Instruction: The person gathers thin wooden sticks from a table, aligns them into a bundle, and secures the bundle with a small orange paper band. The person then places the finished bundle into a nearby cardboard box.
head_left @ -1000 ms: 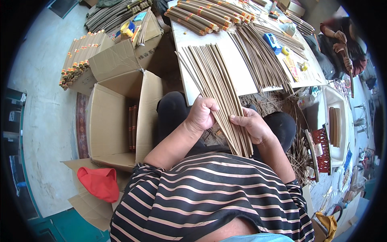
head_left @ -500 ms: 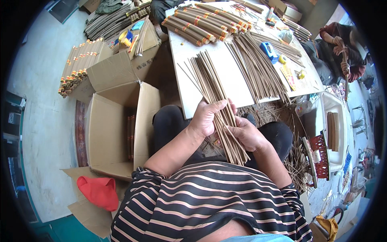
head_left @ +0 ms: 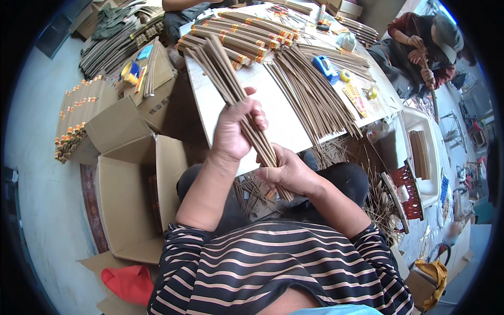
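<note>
A long bundle of thin brown sticks (head_left: 223,73) slants from the far left of the white table (head_left: 286,126) down toward my lap. My left hand (head_left: 234,131) is wrapped around its middle. Just below, my right hand (head_left: 289,170) grips the lower end, and the stick tips poke out under it. Both hands are over the table's near edge. A fan of loose brown sticks (head_left: 312,100) lies on the table to the right of the bundle. Tied bundles with orange and yellow bands (head_left: 236,34) lie at the table's far side.
An open cardboard box (head_left: 123,194) stands on the floor at my left, more boxes and banded bundles (head_left: 73,123) beyond it. A blue tape dispenser (head_left: 325,68) lies on the table. Loose sticks litter the floor at my right. Another person (head_left: 420,47) sits at the far right. A red cloth (head_left: 128,283) lies by my side.
The spread sheaf of sticks has been gathered into a tight bundle. My left hand has closed around its middle and both hands have lifted it higher over the table edge.
</note>
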A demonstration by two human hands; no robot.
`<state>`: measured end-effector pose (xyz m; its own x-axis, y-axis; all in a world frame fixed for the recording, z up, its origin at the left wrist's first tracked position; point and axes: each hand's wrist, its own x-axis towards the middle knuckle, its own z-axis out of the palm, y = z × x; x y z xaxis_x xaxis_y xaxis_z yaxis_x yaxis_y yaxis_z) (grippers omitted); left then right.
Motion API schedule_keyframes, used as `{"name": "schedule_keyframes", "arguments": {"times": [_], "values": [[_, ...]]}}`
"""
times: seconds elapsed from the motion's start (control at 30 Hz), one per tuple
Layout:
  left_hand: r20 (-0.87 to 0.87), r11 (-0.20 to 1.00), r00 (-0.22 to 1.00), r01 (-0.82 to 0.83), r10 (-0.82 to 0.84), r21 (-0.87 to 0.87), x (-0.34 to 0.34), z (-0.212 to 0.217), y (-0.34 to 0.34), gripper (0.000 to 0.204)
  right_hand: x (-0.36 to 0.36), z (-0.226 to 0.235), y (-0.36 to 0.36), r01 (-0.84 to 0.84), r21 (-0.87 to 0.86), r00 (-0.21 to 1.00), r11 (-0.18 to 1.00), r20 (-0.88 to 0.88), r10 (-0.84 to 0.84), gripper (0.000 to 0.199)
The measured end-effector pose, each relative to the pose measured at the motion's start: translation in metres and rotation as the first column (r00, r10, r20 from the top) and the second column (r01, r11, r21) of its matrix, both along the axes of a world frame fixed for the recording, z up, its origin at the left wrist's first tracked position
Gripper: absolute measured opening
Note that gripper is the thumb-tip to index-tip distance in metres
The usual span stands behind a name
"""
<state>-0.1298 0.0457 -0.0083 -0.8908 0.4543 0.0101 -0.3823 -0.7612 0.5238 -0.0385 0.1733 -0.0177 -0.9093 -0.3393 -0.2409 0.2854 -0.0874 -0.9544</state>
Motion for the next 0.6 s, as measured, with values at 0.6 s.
{"name": "schedule_keyframes", "arguments": {"times": [0.6], "values": [[-0.670, 0.711, 0.700, -0.601, 0.247, -0.366, -0.038, -0.015, 0.016, 0.016, -0.112, -0.071, -0.021, 0.350, 0.079, 0.733, 0.933, -0.643, -0.221, 0.044]]}}
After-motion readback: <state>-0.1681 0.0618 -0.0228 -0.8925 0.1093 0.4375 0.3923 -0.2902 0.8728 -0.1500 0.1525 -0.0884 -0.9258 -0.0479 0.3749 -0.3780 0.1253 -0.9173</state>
